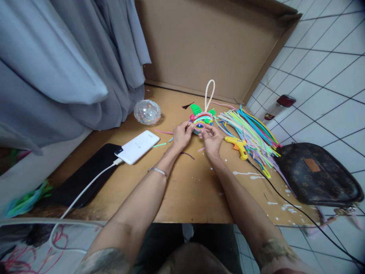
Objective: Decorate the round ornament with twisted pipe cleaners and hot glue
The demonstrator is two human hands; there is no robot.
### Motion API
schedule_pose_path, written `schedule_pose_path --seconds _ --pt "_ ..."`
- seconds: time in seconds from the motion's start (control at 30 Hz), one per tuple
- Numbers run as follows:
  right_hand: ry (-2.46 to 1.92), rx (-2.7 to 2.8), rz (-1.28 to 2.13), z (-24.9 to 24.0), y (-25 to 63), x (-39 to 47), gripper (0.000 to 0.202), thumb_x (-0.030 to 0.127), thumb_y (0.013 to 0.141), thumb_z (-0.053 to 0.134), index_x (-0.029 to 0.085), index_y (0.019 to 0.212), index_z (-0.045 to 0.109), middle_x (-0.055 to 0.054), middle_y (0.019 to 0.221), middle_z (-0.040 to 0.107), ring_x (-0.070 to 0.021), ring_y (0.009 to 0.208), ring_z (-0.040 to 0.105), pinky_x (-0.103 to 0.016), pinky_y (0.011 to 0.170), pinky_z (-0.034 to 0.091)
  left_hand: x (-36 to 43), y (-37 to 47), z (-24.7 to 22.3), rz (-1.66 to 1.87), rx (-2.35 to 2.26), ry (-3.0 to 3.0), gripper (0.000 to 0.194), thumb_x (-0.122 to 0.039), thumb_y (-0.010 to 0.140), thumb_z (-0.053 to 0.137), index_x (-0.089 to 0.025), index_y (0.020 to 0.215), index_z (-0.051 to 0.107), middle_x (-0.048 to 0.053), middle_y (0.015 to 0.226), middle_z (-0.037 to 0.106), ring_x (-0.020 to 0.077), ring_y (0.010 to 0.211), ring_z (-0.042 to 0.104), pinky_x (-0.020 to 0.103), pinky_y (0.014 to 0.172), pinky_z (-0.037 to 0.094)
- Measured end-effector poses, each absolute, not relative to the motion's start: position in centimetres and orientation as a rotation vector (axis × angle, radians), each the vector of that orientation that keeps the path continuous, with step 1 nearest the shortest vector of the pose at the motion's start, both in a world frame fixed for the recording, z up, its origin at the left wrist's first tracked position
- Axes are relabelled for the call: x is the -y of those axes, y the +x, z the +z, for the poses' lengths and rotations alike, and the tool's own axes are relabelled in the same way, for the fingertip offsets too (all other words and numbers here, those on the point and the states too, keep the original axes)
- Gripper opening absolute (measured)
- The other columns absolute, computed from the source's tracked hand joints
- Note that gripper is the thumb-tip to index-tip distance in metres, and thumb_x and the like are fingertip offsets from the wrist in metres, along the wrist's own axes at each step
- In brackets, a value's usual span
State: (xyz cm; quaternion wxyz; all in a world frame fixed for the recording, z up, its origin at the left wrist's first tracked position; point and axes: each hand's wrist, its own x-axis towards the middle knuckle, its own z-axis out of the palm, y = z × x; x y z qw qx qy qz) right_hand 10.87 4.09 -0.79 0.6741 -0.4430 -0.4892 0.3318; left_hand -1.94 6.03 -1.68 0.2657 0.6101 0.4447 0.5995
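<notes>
Head view: pink-rimmed blue oval (200,125) pinched at ends by L hand (182,134) & R hand (212,140), at front of round, many-coloured craft piece (203,117) w/ cream loop (205,99), on brown wooden table (194,190). Ends shld be pressed softly, evenly.

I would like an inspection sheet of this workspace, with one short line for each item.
Surface: brown tabletop, white drips at right.
Job's things: colourful craft piece in the hands.
Clutter: coloured strips, yellow glue gun and dark bag at right; clear ball and white device at left.
Hands: left hand and right hand, both holding the craft piece.
Cables: white cable at the white device; black cord from the glue gun.
Surroundings: grey curtain left, cardboard panel behind, white tiles right.
</notes>
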Motion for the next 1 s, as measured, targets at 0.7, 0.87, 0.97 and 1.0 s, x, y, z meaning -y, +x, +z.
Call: schedule_pose_path --seconds 0.7,0.87,0.97,1.0 --pt "-1.022 1.427 0.156 -0.8 14.3 -6.9 0.06 0.046 0.082 0.067 0.028 0.138 0.055 -0.011 0.147 0.05 -0.0306 0.142 0.045 -0.056 0.12 0.036 -6.6 -1.7 -2.1 1.764 -1.274 1.702 0.03 -0.041 0.095 0.061 -0.021 0.073 0.062 0.005 0.08 0.059 0.0206 0.084 0.055 0.032 0.08 0.045" --pt "-1.094 1.767 -0.244 -0.3 14.1 -5.5 0.042 0.049 0.091 0.063 0.032 0.129 0.066 -0.009 0.149 0.049 -0.0339 0.141 0.045 -0.059 0.117 0.036 -6.9 -1.7 -2.4 1.754 -1.302 1.769 0.035 -0.046 0.098 0.057 -0.021 0.073 0.061 0.004 0.082 0.057 0.0202 0.087 0.055 0.033 0.084 0.048" --pt "-1.105 1.872 -0.37 -0.3 13.8 -5.5 0.034 0.046 0.096 0.059 0.032 0.126 0.068 -0.01 0.147 0.053 -0.0337 0.139 0.046 -0.058 0.114 0.037 -6.8 -1.7 -2.5 1.731 -1.309 1.849 0.034 -0.045 0.1 0.054 -0.02 0.077 0.062 0.005 0.086 0.058 0.0203 0.089 0.056 0.035 0.085 0.049" --pt "-1.104 1.894 -0.383 -0.4 13.8 -5.6 0.031 0.045 0.097 0.059 0.032 0.123 0.069 -0.01 0.146 0.055 -0.0334 0.138 0.047 -0.058 0.114 0.037 -6.8 -1.7 -2.5 1.728 -1.3 1.87 0.034 -0.044 0.1 0.053 -0.021 0.078 0.062 0.005 0.087 0.059 0.0205 0.089 0.057 0.035 0.085 0.049"
